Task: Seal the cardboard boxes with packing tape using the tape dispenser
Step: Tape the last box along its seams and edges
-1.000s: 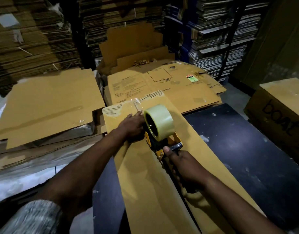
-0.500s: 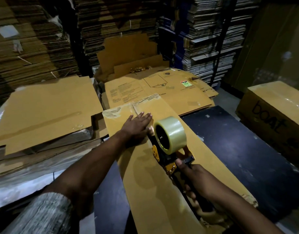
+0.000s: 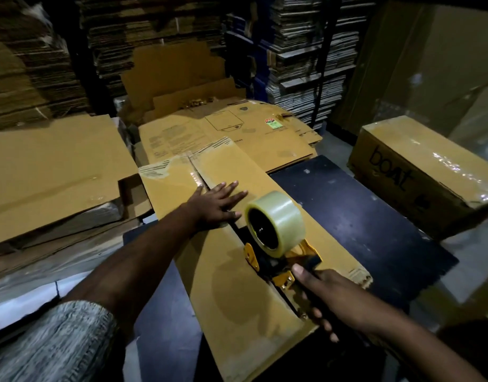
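Long flat brown cardboard box [image 3: 231, 288]: lies on a dark tabletop [image 3: 361, 216], running from 11 to 5 o'clock. Left hand [image 3: 218, 202]: fingers straight, pressing flat across the box's centre seam. Right hand [image 3: 328, 296]: at 5 o'clock, grasping the handle of the yellow tape dispenser with clear tape roll [image 3: 275, 224], which sits on the seam. Printed brown carton [image 3: 419, 172]: at 2 o'clock.

Dim storeroom, light low and warm. Rear: dark shelving [image 3: 317, 78] packed with flattened cardboard stacks [image 3: 154, 31], floor to top of view. Left: tall stack of flat sheets [image 3: 25, 67]; below it large flat sheets [image 3: 52, 166] over white wrapping [image 3: 19, 293]. Centre: dark tabletop [image 3: 355, 208]. Behind it, printed flat cartons [image 3: 237, 133]. Right: shrink-wrapped carton marked "boat" [image 3: 419, 172]; grey floor [image 3: 336, 142] beside it.
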### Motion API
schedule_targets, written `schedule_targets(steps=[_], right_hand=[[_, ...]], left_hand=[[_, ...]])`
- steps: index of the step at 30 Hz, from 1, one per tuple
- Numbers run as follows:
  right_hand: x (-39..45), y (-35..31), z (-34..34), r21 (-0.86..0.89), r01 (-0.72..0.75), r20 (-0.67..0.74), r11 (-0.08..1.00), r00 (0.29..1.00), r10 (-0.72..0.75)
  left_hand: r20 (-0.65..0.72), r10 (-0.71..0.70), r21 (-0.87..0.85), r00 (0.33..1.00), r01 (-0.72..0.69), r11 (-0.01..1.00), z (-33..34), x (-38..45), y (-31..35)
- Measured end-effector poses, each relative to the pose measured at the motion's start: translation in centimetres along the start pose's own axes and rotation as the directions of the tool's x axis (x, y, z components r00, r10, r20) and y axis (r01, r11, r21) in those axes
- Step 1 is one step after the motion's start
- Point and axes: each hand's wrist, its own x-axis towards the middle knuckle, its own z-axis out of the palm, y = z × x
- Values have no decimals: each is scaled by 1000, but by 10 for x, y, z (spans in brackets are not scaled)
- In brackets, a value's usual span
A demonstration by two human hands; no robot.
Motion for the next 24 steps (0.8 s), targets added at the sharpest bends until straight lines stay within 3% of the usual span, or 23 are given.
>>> schedule_targets(steps=[4, 20, 24], right_hand=[[-11, 8, 2, 16, -76, -72, 997, 994, 77], [4, 8, 13, -34, -48, -184, 998, 982, 41], [37, -12, 10, -55, -25, -178, 998, 984, 15]], left_hand=[[-25, -58, -158, 998, 53, 986, -1, 5, 1], [-94, -113, -82, 989, 105, 991, -3, 10, -11], [-132, -217, -208, 967, 187, 960, -10, 8, -16]])
